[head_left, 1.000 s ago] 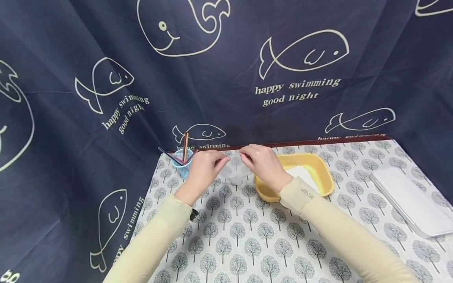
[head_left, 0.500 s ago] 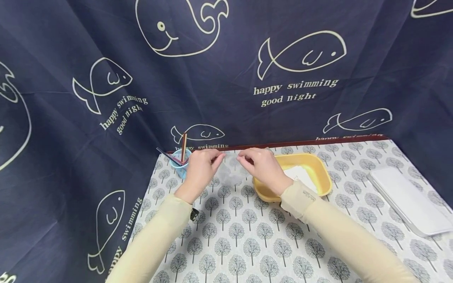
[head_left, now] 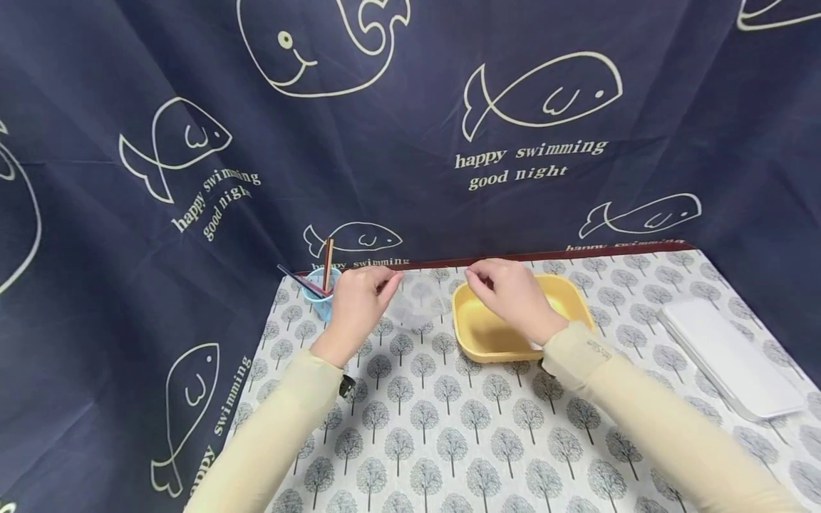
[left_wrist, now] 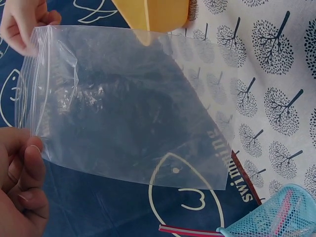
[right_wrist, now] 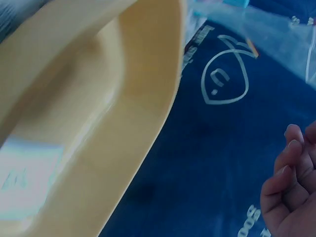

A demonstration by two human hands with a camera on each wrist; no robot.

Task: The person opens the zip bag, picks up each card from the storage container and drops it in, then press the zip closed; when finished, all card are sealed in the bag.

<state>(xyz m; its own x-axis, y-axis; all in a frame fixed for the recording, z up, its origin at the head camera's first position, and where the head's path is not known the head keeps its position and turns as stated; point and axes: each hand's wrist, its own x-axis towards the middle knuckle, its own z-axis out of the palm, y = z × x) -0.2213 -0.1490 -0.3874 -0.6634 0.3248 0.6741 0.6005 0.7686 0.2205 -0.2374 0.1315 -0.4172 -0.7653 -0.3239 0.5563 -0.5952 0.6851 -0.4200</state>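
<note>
The clear bag (left_wrist: 113, 118) hangs over the far worktop (head_left: 449, 442), between the left hand (head_left: 355, 299) and right hand (head_left: 509, 288). Each grip is pinched on one end of its mouth, probably to keep this edge straight. The tray (head_left: 494, 355) at right and cup (head_left: 323, 310) at left limit sideways moving; the near side gives more room.

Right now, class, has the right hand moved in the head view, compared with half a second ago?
Yes, to the right: the right hand earlier reached past the left edge of the yellow basin, and now lies wholly right of that edge.
</note>
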